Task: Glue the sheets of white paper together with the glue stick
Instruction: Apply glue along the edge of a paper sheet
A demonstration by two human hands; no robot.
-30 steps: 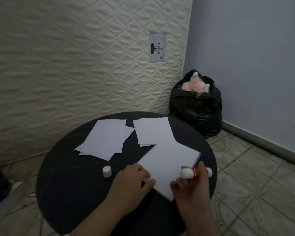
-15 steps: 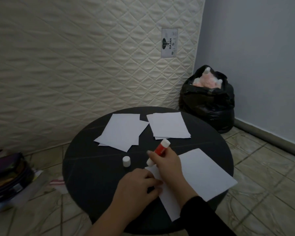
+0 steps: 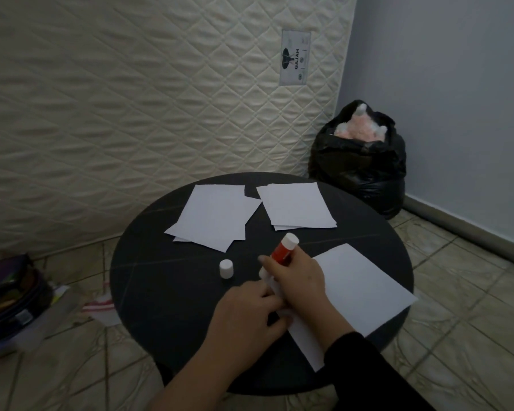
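Note:
A white sheet [image 3: 362, 289] lies at the near right of the round black table [image 3: 166, 292], its corner hanging over the rim. My right hand [image 3: 300, 283] grips the red and white glue stick [image 3: 281, 252], tilted, with its lower tip at the sheet's left edge. My left hand [image 3: 250, 318] presses down on the sheet's near left corner, fingers curled. The stick's white cap [image 3: 226, 269] stands alone on the table to the left. Two loose piles of white sheets lie at the back: one left [image 3: 214, 218], one right [image 3: 296, 206].
A quilted mattress [image 3: 161, 99] leans against the wall behind the table. A full black bin bag [image 3: 359, 161] stands in the corner at the right. A stack of bags and books [image 3: 9, 304] sits on the tiled floor at the left.
My right hand crossed from the sheet's right side to its left edge with the glue stick, and the stick now tilts upright. The sheet slid to the right. My view shifted left.

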